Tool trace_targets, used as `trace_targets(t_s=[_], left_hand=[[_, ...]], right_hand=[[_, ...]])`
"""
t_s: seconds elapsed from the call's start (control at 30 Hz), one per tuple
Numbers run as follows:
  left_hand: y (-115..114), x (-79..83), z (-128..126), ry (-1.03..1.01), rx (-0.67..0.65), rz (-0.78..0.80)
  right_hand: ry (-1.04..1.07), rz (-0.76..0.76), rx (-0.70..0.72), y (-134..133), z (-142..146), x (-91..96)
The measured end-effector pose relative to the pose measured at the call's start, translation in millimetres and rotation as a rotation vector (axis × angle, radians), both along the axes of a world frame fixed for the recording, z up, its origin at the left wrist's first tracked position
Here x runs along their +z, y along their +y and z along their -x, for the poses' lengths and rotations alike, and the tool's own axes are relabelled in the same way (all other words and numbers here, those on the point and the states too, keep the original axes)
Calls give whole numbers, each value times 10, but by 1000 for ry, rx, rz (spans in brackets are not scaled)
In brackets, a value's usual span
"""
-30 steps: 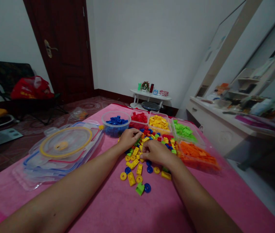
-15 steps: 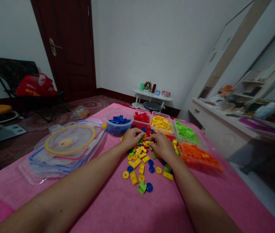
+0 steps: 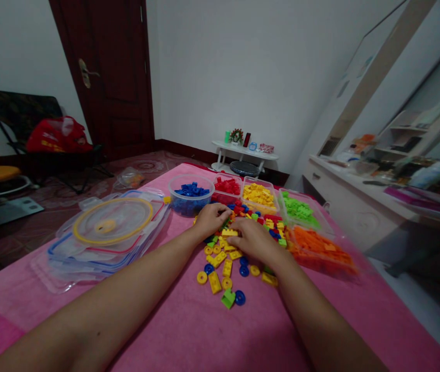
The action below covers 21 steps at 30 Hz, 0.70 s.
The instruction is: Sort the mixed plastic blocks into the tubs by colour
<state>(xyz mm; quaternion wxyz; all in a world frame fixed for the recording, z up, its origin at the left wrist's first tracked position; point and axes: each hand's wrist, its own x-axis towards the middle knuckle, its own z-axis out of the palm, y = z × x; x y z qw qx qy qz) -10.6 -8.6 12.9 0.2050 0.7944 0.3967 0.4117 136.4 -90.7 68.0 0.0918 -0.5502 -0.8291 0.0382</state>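
Observation:
My left hand (image 3: 211, 221) is over the far left part of a loose pile of building bricks, its fingers curled together; a bit of green and orange shows at the fingertips, too small to make out. Close beside it, my right hand (image 3: 254, 238) has its thumb and fingers around a yellow building brick (image 3: 229, 233). Yellow, blue, red and green bricks lie about both hands. Nearer to me are yellow wheels (image 3: 201, 277), blue wheels (image 3: 240, 297) and a green brick (image 3: 228, 298).
Beyond the pile stand a round tub of blue bricks (image 3: 191, 199) and boxes of red (image 3: 226, 187), yellow (image 3: 259, 195) and green bricks (image 3: 299, 209). An orange-brick box (image 3: 322, 250) is at right. Stacked clear lids (image 3: 113, 227) lie left on the pink cloth (image 3: 188, 330).
My right hand has shifted left, towards my left hand, and its thumb and fingers have come around a yellow brick. My left hand has stayed nearly in place.

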Motion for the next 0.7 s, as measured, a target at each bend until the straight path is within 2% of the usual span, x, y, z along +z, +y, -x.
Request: trace_targets(t_s=[0.1,0.23,0.5,0.7], left_hand=[[13,-24,0,4,15,-3],[6,-25,-2,4,15,-3],[-2,-20,2,0,10,-25],[-15,3,2,17,21,-14]], right_hand=[[29,19,-73,48,-145,87],[147,-18,-76,61,-215,141],[96,97,96,-100,73,125],[-11,110,89,-81,74,66]])
